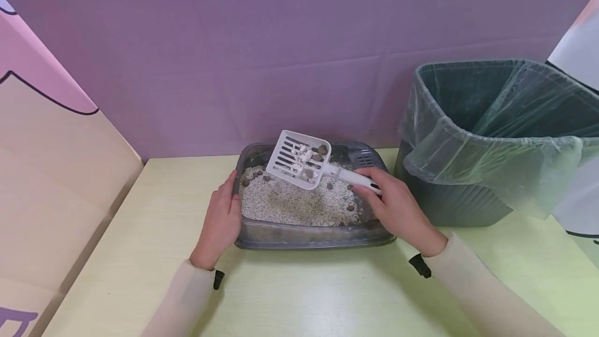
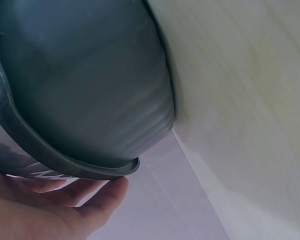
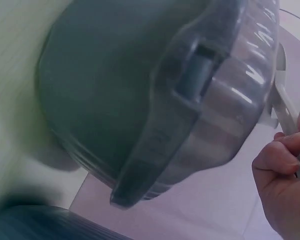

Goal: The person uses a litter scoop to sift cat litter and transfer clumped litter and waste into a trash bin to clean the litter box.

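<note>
My right hand (image 1: 402, 207) grips the handle of a white slotted litter scoop (image 1: 299, 160), held over a grey litter box (image 1: 309, 237). White crumbs and several brown clumps (image 1: 323, 150) lie on the scoop's slots. Pale granular litter (image 1: 299, 199) fills the box, with more brown clumps scattered on it. My left hand (image 1: 221, 222) holds the box's left rim, and in the left wrist view its fingers (image 2: 107, 200) lie against that rim. The right wrist view has the scoop handle (image 3: 286, 107) in the curled fingers beside the box's outer wall (image 3: 115, 90).
A dark bin (image 1: 449, 202) lined with a clear plastic bag (image 1: 435, 144) stands right of the box, close to my right hand. Behind the pale table (image 1: 299, 295) rises a purple backdrop (image 1: 299, 40). A printed panel (image 1: 56, 170) borders the left side.
</note>
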Demonstrator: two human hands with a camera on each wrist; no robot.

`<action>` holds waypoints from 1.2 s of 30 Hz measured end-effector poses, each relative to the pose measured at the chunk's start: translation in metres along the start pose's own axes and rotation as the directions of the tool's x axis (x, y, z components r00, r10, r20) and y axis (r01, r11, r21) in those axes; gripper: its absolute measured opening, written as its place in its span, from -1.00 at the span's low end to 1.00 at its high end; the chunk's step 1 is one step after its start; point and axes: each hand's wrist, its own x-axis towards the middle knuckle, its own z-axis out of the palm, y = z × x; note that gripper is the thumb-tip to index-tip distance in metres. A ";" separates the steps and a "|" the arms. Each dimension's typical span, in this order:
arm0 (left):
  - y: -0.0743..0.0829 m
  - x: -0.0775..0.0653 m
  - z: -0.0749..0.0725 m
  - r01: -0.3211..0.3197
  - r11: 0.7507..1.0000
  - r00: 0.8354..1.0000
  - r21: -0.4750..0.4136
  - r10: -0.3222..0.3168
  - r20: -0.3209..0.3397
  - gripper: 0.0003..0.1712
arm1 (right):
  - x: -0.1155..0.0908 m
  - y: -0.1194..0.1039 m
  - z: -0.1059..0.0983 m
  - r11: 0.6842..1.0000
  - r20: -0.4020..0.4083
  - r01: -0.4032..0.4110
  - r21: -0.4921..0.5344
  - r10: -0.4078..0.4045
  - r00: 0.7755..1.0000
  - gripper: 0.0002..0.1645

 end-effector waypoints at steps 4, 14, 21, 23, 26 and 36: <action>-0.001 0.001 0.000 -0.002 1.000 1.000 0.003 0.002 -0.002 -0.39 | -0.001 0.001 -0.001 1.000 -0.015 0.016 -0.013 -0.016 1.000 -0.62; -0.001 0.002 0.002 -0.007 1.000 1.000 -0.006 0.007 -0.003 -0.40 | -0.004 -0.009 -0.011 0.999 -0.025 0.037 -0.038 -0.038 0.999 -0.64; 0.000 0.004 0.004 -0.010 1.000 1.000 -0.012 0.010 0.001 -0.39 | -0.003 -0.033 -0.033 0.996 -0.044 0.052 -0.067 -0.055 0.998 -0.64; 0.001 0.005 0.005 -0.011 1.000 1.000 -0.013 0.011 0.006 -0.39 | -0.003 -0.041 -0.042 0.994 -0.052 0.061 -0.086 -0.065 0.996 -0.65; 0.000 0.006 0.006 -0.014 1.000 1.000 -0.016 0.015 0.011 -0.39 | -0.002 -0.053 -0.058 0.987 -0.084 0.096 -0.129 -0.108 0.991 -0.68; -0.003 0.007 0.007 -0.010 1.000 1.000 -0.022 0.010 0.018 -0.40 | -0.006 -0.073 -0.146 0.952 -0.389 0.002 -0.307 -0.128 0.912 -0.68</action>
